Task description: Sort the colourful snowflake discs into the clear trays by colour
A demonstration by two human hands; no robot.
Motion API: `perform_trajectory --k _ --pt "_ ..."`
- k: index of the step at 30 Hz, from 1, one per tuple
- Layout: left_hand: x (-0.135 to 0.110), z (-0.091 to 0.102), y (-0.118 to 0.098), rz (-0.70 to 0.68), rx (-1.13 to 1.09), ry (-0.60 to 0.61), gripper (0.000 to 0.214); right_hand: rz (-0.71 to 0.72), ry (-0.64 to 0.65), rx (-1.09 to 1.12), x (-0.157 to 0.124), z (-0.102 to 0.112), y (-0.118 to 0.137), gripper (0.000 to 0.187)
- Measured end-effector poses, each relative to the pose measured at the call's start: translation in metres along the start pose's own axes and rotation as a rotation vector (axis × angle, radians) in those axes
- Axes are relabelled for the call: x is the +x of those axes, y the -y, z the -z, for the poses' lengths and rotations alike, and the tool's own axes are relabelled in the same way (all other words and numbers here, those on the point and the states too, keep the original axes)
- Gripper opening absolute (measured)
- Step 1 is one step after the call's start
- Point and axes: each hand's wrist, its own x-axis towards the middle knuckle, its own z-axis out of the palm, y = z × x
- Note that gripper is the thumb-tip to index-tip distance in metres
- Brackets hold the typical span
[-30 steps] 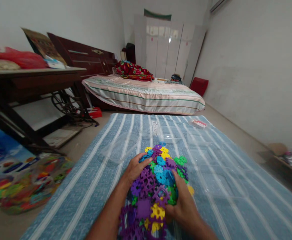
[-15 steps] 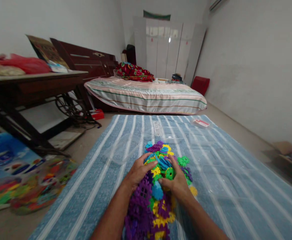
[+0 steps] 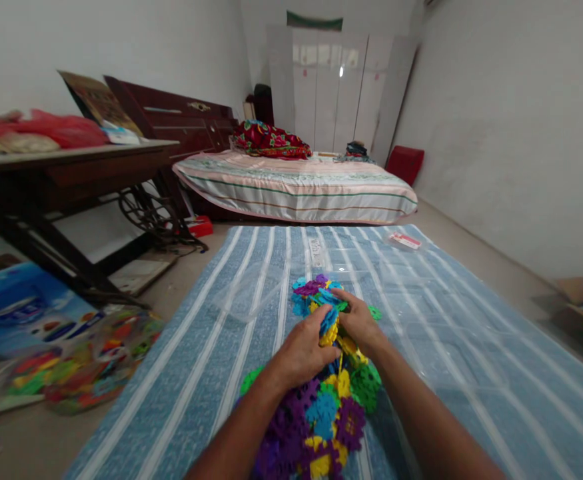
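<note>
Notched plastic building pieces [image 3: 324,413] in purple, blue, yellow and green form a long heap on a striped blue cloth [image 3: 181,373]. My left hand [image 3: 305,350] is closed around a few blue and yellow pieces [image 3: 329,327] at the heap's middle, thumb toward me. Close beside it, my right hand [image 3: 358,323] has its fingers curled over the far right of the heap, against blue and green pieces [image 3: 340,305]; its fingertips are partly hidden. Purple and blue pieces [image 3: 311,287] lie just beyond both hands. Larger purple square pieces [image 3: 291,427] lie nearest me.
Clear plastic trays or lids [image 3: 246,293] lie left and right on the cloth. A small red-and-white packet [image 3: 405,241] is at the far right. Bags of coloured pieces [image 3: 106,353] sit on the floor at left, below a sewing-machine table [image 3: 76,157]. A bed [image 3: 291,183] stands beyond.
Both hands have drawn closer together. The left moved right and now grips pieces; the right moved slightly up. Pieces have shifted toward me, with green ones now showing beside both forearms.
</note>
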Motion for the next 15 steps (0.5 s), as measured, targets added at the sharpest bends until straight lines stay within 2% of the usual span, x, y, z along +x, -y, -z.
perform_trajectory --k 4,7,9,11,13,15 --pt "-0.016 0.015 -0.003 -0.002 0.011 0.082 0.067 0.108 0.056 -0.206 -0.004 0.003 0.015 0.056" --pt "-0.039 0.034 -0.002 0.030 0.041 0.038 0.061 0.184 0.181 -0.432 -0.006 0.010 0.030 0.055" --pt "-0.063 0.048 0.002 0.063 0.103 -0.026 0.059 0.230 0.187 -0.600 -0.001 0.016 0.038 0.050" --pt "-0.095 0.059 0.009 0.079 0.203 -0.071 0.062 0.218 0.112 -0.780 0.010 0.022 0.042 0.043" --pt "-0.129 0.063 0.022 0.064 0.374 -0.101 0.067 0.132 0.061 -0.943 0.026 0.025 0.039 0.039" --pt "-0.159 0.058 0.040 0.010 0.578 -0.085 0.075 0.046 0.087 -1.036 0.041 0.024 0.031 0.041"
